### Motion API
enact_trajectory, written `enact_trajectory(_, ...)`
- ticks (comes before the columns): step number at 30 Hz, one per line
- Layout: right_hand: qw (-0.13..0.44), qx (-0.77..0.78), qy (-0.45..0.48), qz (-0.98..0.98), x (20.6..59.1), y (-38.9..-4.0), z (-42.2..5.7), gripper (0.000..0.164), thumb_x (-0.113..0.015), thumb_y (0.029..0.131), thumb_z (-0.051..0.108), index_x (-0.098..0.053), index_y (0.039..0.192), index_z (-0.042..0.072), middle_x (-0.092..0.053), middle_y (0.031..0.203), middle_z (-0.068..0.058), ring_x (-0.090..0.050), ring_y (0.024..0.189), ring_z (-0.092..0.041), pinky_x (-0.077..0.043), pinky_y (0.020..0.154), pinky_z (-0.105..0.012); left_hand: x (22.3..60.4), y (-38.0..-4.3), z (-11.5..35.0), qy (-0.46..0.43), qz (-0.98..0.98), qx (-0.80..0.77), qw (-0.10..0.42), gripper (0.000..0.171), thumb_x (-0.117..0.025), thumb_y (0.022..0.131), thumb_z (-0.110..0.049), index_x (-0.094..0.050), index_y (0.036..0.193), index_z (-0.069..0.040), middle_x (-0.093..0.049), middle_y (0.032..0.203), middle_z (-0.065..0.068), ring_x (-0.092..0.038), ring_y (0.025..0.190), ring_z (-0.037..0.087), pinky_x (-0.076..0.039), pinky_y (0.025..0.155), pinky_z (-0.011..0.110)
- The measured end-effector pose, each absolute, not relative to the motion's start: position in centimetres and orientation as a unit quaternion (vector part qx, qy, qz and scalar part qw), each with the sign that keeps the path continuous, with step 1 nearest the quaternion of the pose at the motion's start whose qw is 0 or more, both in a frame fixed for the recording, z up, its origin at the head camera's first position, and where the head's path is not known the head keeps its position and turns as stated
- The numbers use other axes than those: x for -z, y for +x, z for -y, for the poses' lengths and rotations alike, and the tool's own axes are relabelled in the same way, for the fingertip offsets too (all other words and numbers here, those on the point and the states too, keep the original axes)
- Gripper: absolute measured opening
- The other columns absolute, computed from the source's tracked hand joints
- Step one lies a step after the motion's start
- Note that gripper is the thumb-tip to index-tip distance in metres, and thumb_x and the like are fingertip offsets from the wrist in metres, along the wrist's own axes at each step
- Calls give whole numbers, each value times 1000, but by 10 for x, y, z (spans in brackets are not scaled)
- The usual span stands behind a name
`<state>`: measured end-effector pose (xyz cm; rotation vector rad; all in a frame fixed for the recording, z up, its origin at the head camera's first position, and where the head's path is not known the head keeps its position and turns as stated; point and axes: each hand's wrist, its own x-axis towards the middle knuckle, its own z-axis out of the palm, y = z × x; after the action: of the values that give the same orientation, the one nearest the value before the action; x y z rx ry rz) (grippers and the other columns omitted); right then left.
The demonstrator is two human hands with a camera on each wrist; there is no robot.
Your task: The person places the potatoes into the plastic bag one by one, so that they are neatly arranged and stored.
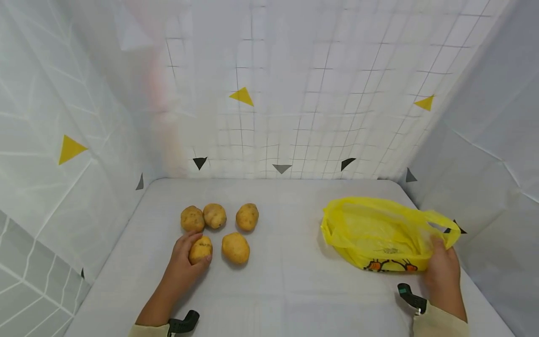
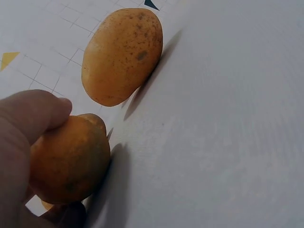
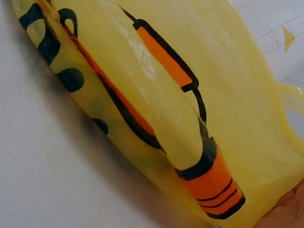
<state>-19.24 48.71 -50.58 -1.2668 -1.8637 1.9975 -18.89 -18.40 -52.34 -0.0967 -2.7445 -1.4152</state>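
My left hand (image 1: 185,257) grips a potato (image 1: 200,250) between thumb and fingers at the left of the table. In the left wrist view the thumb lies over that potato (image 2: 71,161), while another potato (image 2: 122,57) rests just beyond it. At the right, my right hand (image 1: 442,271) holds a yellow plastic bag (image 1: 379,229) by its handle side. The bag's mouth gapes upward. Orange and black print shows on the bag (image 3: 156,95) in the right wrist view, where only a bit of the hand (image 3: 285,211) appears at the corner.
Behind the left hand sit two touching potatoes, one at the left (image 1: 192,218) and one beside it (image 1: 214,216). A potato (image 1: 247,217) lies farther right, and another (image 1: 236,248) is nearer. White sheets with triangle marks wall the table (image 1: 286,281) at the back and sides.
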Motion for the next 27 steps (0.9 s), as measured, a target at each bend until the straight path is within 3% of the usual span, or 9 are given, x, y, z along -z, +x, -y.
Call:
enact_trajectory(4, 71, -664, -416, 617, 503, -193, -486, 78, -42, 95, 80, -16, 163, 51, -26, 165, 22, -29, 138, -5, -17, 131, -39, 524, -189, 185, -25, 891, 453, 26, 71, -79, 95, -30, -45, 155, -13, -24, 169, 13, -25, 156, 42, -27, 121, 68)
enact_trajectory(8, 69, -672, -406, 616, 501, -192, -485, 76, -41, 95, 80, -15, 162, 54, -20, 169, 22, -28, 141, -5, -16, 131, -39, 521, -190, 187, 0, 891, 453, 34, 70, -79, 94, -35, -46, 154, -16, -27, 168, 13, -29, 154, 40, -29, 120, 67)
enact_trajectory(18, 78, -692, -378, 610, 496, -188, -485, 79, -40, 92, 82, -13, 161, 57, -18, 170, 23, -24, 149, -3, -14, 130, -36, 512, -188, 179, 14, 862, 503, 66, 68, -79, 95, -32, -47, 153, -12, -29, 166, 14, -32, 152, 38, -32, 121, 62)
enact_trajectory(27, 77, -691, -380, 610, 500, -192, -483, 79, -41, 90, 83, -21, 161, 54, -23, 167, 23, -29, 143, -4, -17, 130, -34, 496, -190, 169, -5, 845, 529, 71, 70, -80, 95, -29, -47, 154, -13, -30, 166, 10, -32, 152, 35, -37, 118, 62)
